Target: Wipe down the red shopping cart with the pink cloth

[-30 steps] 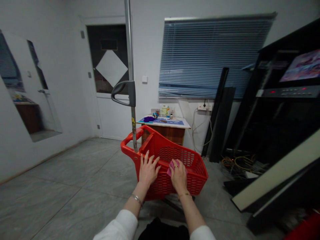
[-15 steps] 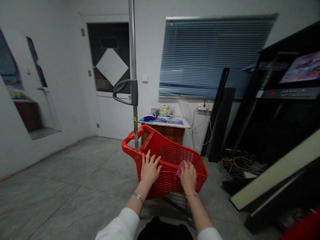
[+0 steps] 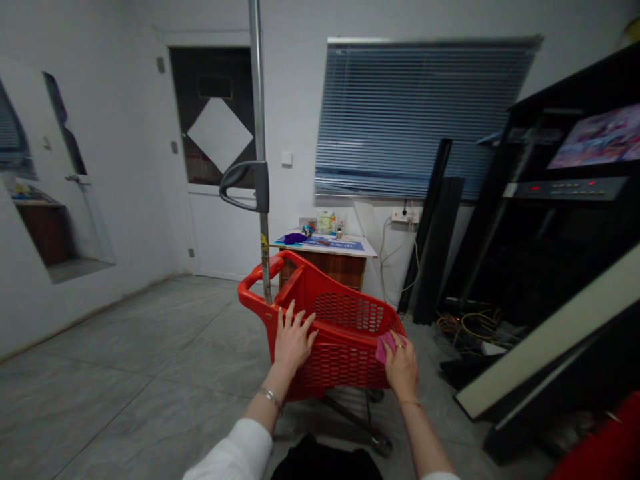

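A red plastic shopping cart (image 3: 345, 365) stands in front of me, its basket side pierced with slots. My left hand (image 3: 293, 339) rests with fingers spread on the near upper rim, close to the push-bar end. In my right hand (image 3: 401, 367) is a pink cloth (image 3: 386, 347), pressed against the rim at the cart's right end. A tall metal pole (image 3: 257, 100) with a grey loop handle (image 3: 245, 187) rises from the cart's left end. Part of the basket's near side is hidden behind my hands.
Behind the cart is a small cabinet (image 3: 323, 267) carrying a purple cloth (image 3: 295, 238) and several bottles. Dark panels (image 3: 437, 247), loose cables (image 3: 475, 327) and a long pale board (image 3: 545, 333) take up the right side. A white door (image 3: 220, 233) is at the back left.
My right hand has slid the pink cloth rightward along the rim to the cart's end. My left hand stays on the rim. The view has shifted slightly.
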A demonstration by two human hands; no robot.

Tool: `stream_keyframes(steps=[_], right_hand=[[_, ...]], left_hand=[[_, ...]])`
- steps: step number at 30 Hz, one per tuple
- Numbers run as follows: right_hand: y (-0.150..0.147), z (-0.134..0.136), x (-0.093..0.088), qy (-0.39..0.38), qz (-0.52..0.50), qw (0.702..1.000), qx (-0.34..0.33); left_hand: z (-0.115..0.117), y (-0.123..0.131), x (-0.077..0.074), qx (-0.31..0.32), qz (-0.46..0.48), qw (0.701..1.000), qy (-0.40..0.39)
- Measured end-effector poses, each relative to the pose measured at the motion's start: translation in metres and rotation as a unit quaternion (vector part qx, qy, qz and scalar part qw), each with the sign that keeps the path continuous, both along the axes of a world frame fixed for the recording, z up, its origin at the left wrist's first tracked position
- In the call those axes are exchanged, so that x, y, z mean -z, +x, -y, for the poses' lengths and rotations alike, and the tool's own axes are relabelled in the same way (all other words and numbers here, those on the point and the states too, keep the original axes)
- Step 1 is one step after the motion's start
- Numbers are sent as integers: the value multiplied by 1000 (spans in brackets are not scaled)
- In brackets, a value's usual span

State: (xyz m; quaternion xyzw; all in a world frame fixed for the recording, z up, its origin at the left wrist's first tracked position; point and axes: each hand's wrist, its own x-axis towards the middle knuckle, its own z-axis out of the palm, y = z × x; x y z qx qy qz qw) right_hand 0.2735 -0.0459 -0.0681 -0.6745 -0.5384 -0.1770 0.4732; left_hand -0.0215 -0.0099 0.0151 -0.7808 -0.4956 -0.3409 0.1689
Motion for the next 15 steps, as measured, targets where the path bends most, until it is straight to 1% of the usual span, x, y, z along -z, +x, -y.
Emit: stream_keyframes(steps=[2,4,5,8,10,12,13,15], right_hand=[[-2,-2,-2,-7,-23,998,49],[-26,-8,-10,-12,-21,997,74],[-43,-13,-14,-14,-7,998,61],[-97,-25,-28,-20,52,998,-43],[-119,-28,-33,-23,66,993,-92],[-120,-28,-32,-26,62,991,-115],[-113,-26,-30,-27,59,990,-122],[-88,-21,-23,-29,56,990,-127]], left_hand=[[1,3,0,-3,6,1000,-1],[2,5,0,-8,9,1000,-1],[2,5,0,-9,9,1000,-1],[2,3,0,-7,5,1000,2],[1,0,0,-7,0,1000,3],[0,-3,0,-6,-7,1000,4],[0,-5,-1,-4,-10,1000,5],[-1,-6,-1,-1,-13,1000,7]])
